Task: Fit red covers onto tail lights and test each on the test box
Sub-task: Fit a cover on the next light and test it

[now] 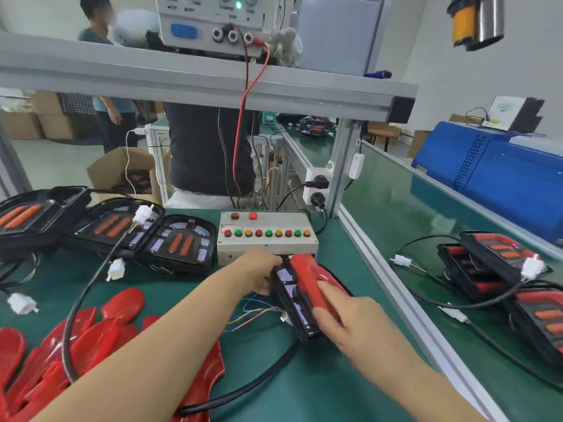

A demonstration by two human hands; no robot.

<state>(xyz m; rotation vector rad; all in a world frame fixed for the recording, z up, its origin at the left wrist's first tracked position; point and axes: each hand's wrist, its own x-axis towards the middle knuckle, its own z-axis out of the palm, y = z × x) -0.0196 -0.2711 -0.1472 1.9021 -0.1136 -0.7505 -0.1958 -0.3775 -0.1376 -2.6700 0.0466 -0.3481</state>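
Note:
A black tail light [294,303] stands tilted on the green mat just in front of the grey test box [266,240], with a red cover [309,278] partly over its right side. My left hand [259,269] grips the light's far left edge. My right hand [344,318] presses its fingers on the red cover's near end. The box carries a row of red, green and yellow buttons. Thin coloured wires [256,315] trail from the light toward me.
Loose red covers [91,339] lie piled at the near left under a black cable [79,306]. Three uncovered tail lights [179,243] line the left. Covered lights [499,263] sit beyond the aluminium rail [405,303] on the right. A power supply [210,22] stands on the shelf.

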